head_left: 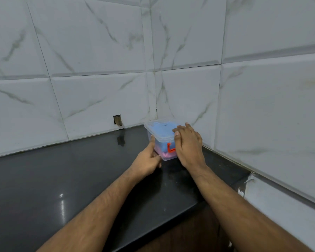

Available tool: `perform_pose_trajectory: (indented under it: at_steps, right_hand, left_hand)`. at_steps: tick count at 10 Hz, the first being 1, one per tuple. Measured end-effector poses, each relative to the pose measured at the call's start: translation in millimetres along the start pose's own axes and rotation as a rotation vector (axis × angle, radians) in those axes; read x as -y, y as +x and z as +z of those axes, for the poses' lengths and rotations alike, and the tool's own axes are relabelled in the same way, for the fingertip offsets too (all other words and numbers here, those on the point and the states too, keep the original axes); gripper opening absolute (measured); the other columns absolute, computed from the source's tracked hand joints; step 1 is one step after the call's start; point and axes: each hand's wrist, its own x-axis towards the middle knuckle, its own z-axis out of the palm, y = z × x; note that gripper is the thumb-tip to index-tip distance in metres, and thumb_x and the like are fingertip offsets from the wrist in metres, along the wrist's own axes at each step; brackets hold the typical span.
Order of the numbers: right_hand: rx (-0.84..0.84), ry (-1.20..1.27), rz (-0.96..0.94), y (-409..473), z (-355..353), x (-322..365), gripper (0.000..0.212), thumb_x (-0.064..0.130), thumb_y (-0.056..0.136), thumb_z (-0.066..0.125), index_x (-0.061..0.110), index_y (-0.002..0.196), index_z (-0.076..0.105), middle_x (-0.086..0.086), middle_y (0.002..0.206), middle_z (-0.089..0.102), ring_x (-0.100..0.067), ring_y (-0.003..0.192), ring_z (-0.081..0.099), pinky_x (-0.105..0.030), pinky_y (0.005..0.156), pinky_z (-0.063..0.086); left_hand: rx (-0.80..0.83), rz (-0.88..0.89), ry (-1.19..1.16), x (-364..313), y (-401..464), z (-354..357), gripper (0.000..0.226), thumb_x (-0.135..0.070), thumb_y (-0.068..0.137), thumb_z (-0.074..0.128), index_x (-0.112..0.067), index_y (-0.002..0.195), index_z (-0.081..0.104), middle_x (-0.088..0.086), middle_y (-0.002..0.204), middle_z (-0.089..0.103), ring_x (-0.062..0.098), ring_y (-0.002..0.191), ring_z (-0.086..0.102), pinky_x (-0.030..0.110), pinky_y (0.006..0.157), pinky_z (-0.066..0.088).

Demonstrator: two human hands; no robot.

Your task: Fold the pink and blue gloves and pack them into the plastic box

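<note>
Count: one plastic box (161, 138), one clear lid (160, 130), one orange latch (171, 148), two hands.
Box place: sitting at frame centre, on the black countertop (62, 170), close to the corner of the marble-patterned wall tiles (98, 51).
Box contents: showing blue gloves (163, 144) above, pink gloves (166, 155) below, through the clear wall; number of gloves impossible to tell.
Lid: lying on top of the box.
Left hand (147, 160): touching the box's left side with index finger extended, other fingers curled.
Right hand (188, 144): resting flat on the lid's right edge, fingers straight, partly covering the latch.
Wall: showing one small rectangular hole (117, 120) left of the box.
</note>
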Motion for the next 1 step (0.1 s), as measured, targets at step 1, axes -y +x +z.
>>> perform_pose_trajectory:
  at_steps: [1]
  right_hand:
    - [-0.058, 0.041, 0.055, 13.0, -2.7, -4.1, 0.035, 0.021, 0.106, 0.036, 0.014, 0.125, 0.065, -0.003, 0.144, 0.058, -0.017, 0.15, 0.029, -0.045, 0.121, 0.021]
  left_hand:
    - [-0.056, 0.072, 0.212, -0.9, 11.1, 4.3, 0.087, -0.029, 0.094, 0.051, -0.047, 0.159, -0.004, -0.002, 0.084, 0.073, 0.018, 0.081, 0.071, 0.043, 0.086, 0.058]
